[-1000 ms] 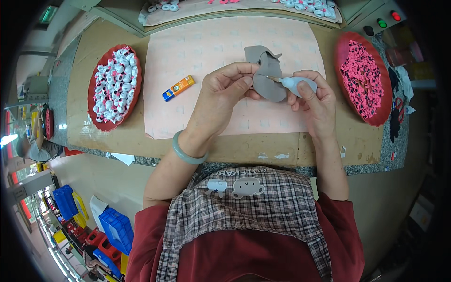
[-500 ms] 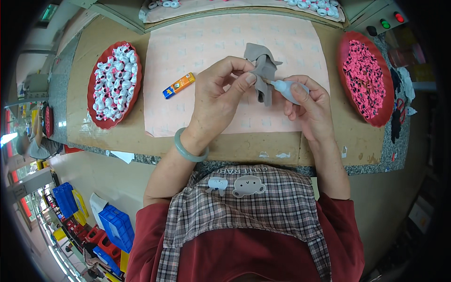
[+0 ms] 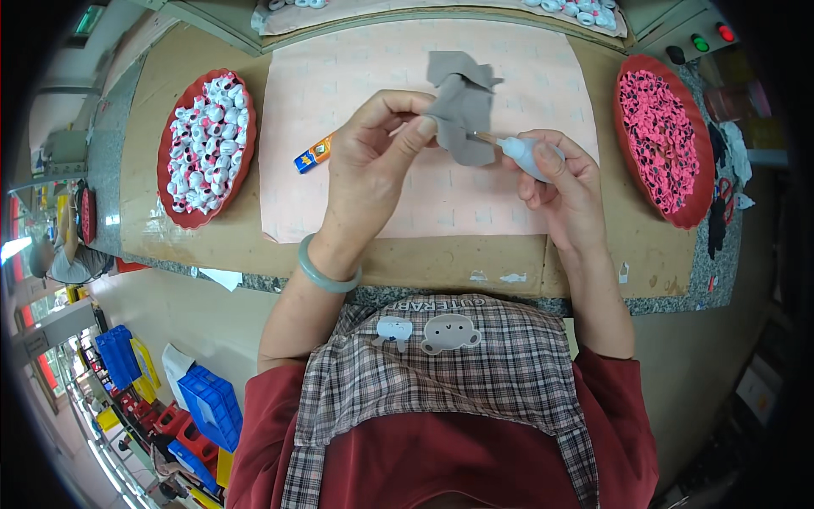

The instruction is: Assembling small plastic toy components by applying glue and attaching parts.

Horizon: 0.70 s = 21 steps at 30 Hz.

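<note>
My left hand (image 3: pixel 373 157) pinches a small grey felt piece (image 3: pixel 462 106) between thumb and fingers, holding it up over the pink mat (image 3: pixel 356 76). My right hand (image 3: pixel 564 182) grips a small pale blue squeeze bottle (image 3: pixel 526 154) whose thin nozzle touches the lower right side of the felt. A green bangle (image 3: pixel 326 273) circles my left wrist.
A red oval tray (image 3: pixel 174 199) of white and pink beads lies at the left, and a red oval tray (image 3: pixel 678 216) of pink pieces at the right. A small orange and blue tube (image 3: pixel 312 154) rests on the mat's left edge. Green and red buttons (image 3: pixel 710 37) sit far right.
Both hands have shifted slightly. The felt piece has been turned and lifted more upright, and the bottle's nozzle has moved in against it.
</note>
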### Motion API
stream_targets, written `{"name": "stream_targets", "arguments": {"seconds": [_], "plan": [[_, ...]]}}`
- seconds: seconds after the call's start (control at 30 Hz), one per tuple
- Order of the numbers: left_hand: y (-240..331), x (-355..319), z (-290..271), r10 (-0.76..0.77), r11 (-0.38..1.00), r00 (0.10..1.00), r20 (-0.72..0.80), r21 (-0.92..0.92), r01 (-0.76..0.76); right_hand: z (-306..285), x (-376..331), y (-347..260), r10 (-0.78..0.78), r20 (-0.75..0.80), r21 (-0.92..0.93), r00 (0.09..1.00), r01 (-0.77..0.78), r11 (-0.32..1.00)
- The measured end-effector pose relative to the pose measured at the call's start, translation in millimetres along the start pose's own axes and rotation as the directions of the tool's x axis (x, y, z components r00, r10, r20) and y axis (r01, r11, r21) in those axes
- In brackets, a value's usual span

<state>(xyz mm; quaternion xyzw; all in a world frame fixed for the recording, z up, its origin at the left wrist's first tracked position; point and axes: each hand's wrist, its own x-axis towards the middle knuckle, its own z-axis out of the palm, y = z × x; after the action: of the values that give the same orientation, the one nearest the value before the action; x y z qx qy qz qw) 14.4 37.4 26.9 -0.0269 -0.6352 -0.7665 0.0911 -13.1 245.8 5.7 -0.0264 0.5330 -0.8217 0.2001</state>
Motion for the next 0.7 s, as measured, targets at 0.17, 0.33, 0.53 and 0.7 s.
{"name": "stream_targets", "arguments": {"seconds": [0.17,0.33,0.53,0.7], "plan": [[0.1,-0.7,9.8,0.039,0.995,0.998,0.052,0.09,-0.043,0.9,0.5,1.7,0.013,-0.008,-0.023,1.0,-0.013,1.0],[-9.9,0.6,9.9,0.249,0.933,0.968,0.039,0.258,-0.251,4.3,-0.4,1.1,0.011,0.001,-0.06,1.0,-0.011,0.998],[-0.4,11.1,-11.1,0.316,0.936,0.941,-0.118,0.198,-0.29,-3.9,-1.2,-0.2,0.035,0.005,-0.012,0.999,-0.035,0.999],[2.0,12.0,-14.0,0.231,0.968,0.968,-0.1,0.119,-0.219,-4.8,-1.7,-1.7,0.065,0.05,0.054,0.997,-0.068,0.996]]}}
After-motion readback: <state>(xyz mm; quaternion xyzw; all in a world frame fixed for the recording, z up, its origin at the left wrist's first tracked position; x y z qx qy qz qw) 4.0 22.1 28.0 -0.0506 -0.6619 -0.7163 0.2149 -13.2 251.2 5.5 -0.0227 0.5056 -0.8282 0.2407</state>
